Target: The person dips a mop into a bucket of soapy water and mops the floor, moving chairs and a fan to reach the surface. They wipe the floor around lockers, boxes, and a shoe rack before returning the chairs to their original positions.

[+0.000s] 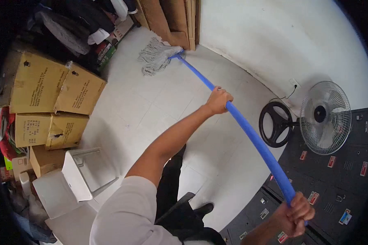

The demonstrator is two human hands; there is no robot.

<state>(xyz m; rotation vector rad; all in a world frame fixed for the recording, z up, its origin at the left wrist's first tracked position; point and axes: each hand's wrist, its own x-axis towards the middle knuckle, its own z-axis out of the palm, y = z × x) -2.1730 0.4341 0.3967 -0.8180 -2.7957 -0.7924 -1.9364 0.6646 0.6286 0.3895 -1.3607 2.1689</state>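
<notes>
L hand (219,100) is curled round the blue shaft (255,141) of the mop, partway down; R hand (296,214) is closed in a fist near its upper end, w/ a bit of blue showing past the fingers. Neither is spread. Mop slants across the pale floor (159,110), mop head (157,57) down on the tiles near the brown wooden panel (176,24), strands fanned out to one side.

Handling, my guess: shaft prob. light & fairly stiff. It looks bowed btwn the hands & below, but can't tell if that's real flex or just the lens. Surface looks smooth, so might slip w/ damp palms. Strands look soft & limp, will drag & splay; wet or dry, can't tell, but if wet the far end gets a lot heavier. Nothing fragile abt it.

Best hold: abt as now, i.e. one hand at the top end for steering, the other lower for push & lift. Wider gap btwn hands = better leverage. Watch the shaft's R side: fan (325,116) & its round black base (276,124) are close by, dark lockers (327,175) nr R hand.
</notes>
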